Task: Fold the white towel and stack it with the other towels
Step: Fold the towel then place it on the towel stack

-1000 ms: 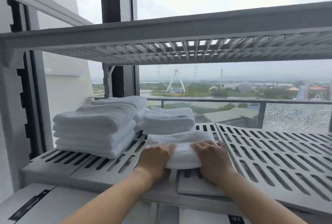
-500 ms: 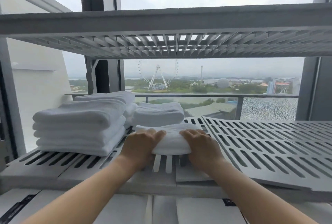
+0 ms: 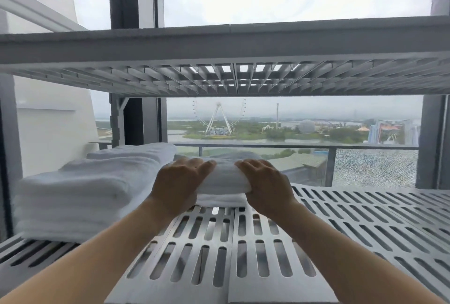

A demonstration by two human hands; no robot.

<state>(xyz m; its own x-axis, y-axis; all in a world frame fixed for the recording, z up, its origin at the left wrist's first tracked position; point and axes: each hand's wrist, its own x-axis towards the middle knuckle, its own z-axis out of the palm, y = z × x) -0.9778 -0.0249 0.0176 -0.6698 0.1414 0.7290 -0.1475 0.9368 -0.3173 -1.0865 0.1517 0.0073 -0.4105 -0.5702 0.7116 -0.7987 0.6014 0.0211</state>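
Towel [image 3: 225, 177] lies crosswise, nine to three, atop a small pile [image 3: 220, 199] on the shelf [image 3: 341, 218]; left hand [image 3: 180, 181] clasps its nine o'clock end, right hand [image 3: 265, 181] the three o'clock end, both equally near.

Folded towel [image 3: 224, 178] atop lower towel [image 3: 219, 197] on shelf [image 3: 341, 218], between left hand [image 3: 179, 181] and right hand [image 3: 265, 184]; towel stack [image 3: 73, 196] leftward.

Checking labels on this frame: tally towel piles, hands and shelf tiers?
Towel piles: 3 (front-left stack, rear-left stack, middle pile under the held towel)
Hands: 2 (left hand, right hand, both gripping the held towel)
Shelf tiers: 2 (upper shelf, lower shelf)
Total: 7
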